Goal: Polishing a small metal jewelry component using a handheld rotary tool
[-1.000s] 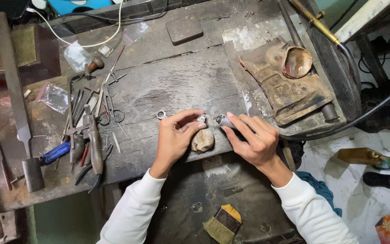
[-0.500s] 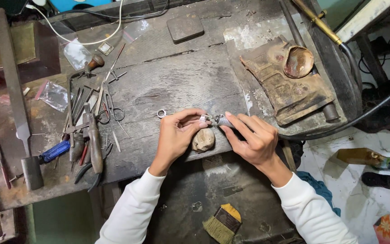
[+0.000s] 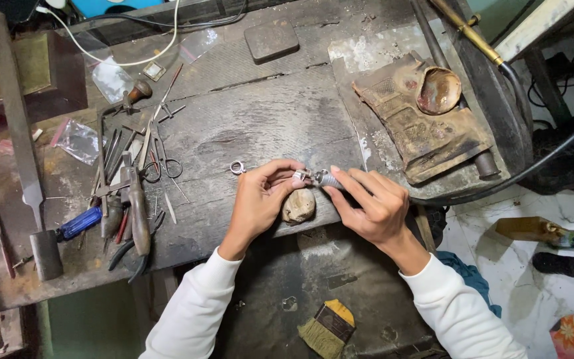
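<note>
Over a worn table (image 3: 267,119), left hand (image 3: 260,199) pinching a small silver ring (image 3: 299,175), right hand (image 3: 370,203) gripping a metal tool (image 3: 327,179) touching it, spare ring (image 3: 237,167) just left, brush (image 3: 327,327) below.

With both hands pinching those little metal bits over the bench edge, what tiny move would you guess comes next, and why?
Probably a slight push of the right hand leftward, easing its small ridged metal piece further into the small silver part pinched by the left hand. The two pieces already meet tip to tip above the rounded peg at the workbench edge, so only a little closing seems left.
</note>
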